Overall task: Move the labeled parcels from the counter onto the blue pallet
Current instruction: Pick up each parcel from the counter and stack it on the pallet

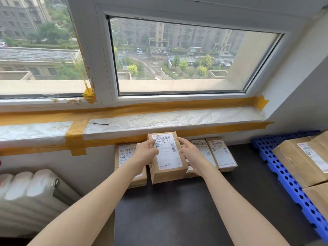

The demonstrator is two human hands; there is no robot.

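A brown cardboard parcel (168, 157) with a white barcode label is lifted and tilted above the dark counter (168, 210). My left hand (146, 154) grips its left side and my right hand (190, 152) holds its right side. Other labeled parcels lie flat on the counter behind it: one on the left (124, 153), partly hidden by my left hand, and two on the right (221, 153). The blue perforated pallet (287, 180) sits at the right end of the counter, with large labeled boxes (305, 160) stacked on it.
A taped windowsill (159, 119) covered in plastic film runs just behind the parcels, with a thin dark pin on it. A white radiator (26, 196) stands at the lower left. A grey wall closes the right side above the pallet.
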